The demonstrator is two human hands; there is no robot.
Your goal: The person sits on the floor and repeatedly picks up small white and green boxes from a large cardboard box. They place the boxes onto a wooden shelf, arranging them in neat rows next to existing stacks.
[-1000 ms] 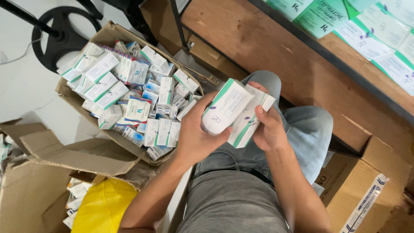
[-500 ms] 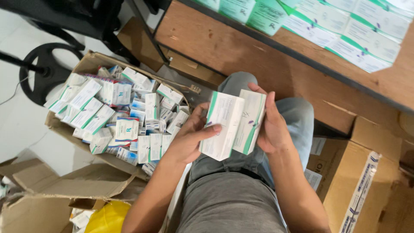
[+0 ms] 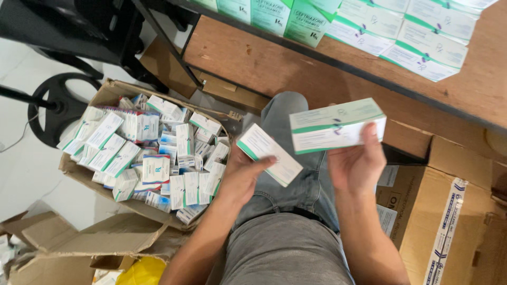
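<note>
Boxes, two, white card with green edge bands, one in each hand above the person's lap. Left box [image 3: 269, 154]: flat, tilted, long face up, held by the left hand [image 3: 240, 177] from below, thumb laid across its near edge, fingers closed on it; it sits just right of the carton. Right box [image 3: 337, 125]: larger, held level and higher by the right hand [image 3: 356, 163], fingers [image 3: 369, 138] wrapped up over its front face and gripping it; it sits further right of the carton, apart from the left box, with a gap between the two. Carton [image 3: 79, 169]: open brown cardboard, on the white floor, heaped with many small loose boxes [image 3: 156, 153] in white, green and blue, lying at all angles. Tabletop [image 3: 475, 84]: brown wood with a dark edge, above and right of the carton, carrying rows of white-and-green boxes [image 3: 417, 37] laid flat and overlapping. Sealed carton [image 3: 438, 221]: brown, taped, far right of the open carton, beside the person's right forearm. Torn cardboard [image 3: 84, 240]: flattened flaps below the carton, with a yellow bag [image 3: 140, 272] showing beneath. Stand base [image 3: 55, 105]: black, round, on the floor just left of the carton. Person: seated, grey shirt and grey-blue trousers, knees toward the tabletop.
</note>
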